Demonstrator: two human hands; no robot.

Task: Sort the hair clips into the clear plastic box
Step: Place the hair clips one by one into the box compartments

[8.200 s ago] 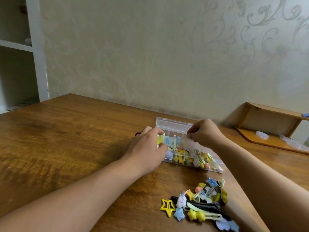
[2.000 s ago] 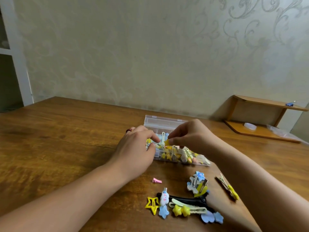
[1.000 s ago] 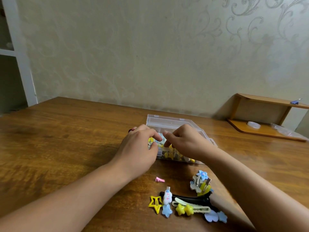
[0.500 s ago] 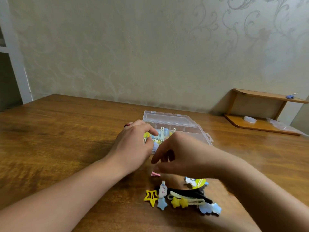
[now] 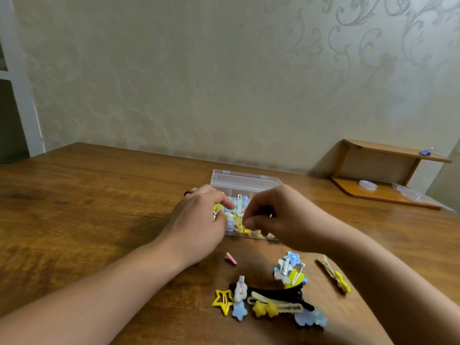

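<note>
Right hand [image 5: 283,217], back from the near pile [image 5: 268,295], is apparently pinching a clip over the box [image 5: 245,181]; left hand [image 5: 199,220] is gripping the box's left end, fingers curled.

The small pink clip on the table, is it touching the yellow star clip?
Apart. The head view shows bare wood between the pink clip and the yellow star clip.

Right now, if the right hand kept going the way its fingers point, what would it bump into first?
The right hand has its fingertips aimed left, over the clear plastic box. Going straight on, it would probably meet the left hand first, at its fingers, though the clips in the box lie just below and depth is unclear.
</note>
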